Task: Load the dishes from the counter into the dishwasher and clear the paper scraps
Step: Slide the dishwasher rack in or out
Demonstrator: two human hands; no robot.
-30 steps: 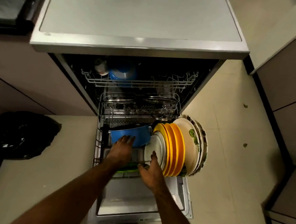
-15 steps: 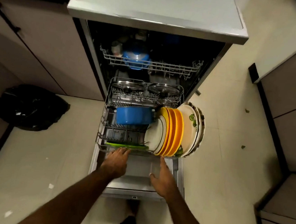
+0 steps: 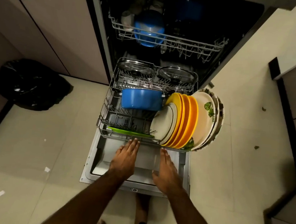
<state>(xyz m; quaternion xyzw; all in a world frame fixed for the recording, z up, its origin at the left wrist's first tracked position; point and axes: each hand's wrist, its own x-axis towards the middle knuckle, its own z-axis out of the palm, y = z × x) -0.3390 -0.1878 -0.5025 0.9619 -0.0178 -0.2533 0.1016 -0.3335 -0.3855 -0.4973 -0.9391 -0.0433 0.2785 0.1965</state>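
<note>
The dishes stand in the lower rack of the dishwasher, which is drawn out over the open door. On the right, a white plate, orange plates and floral plates stand on edge in a row, probably so that water can reach both faces. A blue pot lies on its side in the middle, two glass lids lean at the far end, and a green board stands along the near rim. A blue bowl sits mouth down in the upper rack.

The left hand is flat, with straight fingers that seem to touch the near rim. The right hand is also flat and holds nothing; it hovers just short of the rim. I judge that both are placed to push the rack in.

Paper scraps lie on the floor to the left, well apart from the door, and a black bag sits farther left.
</note>
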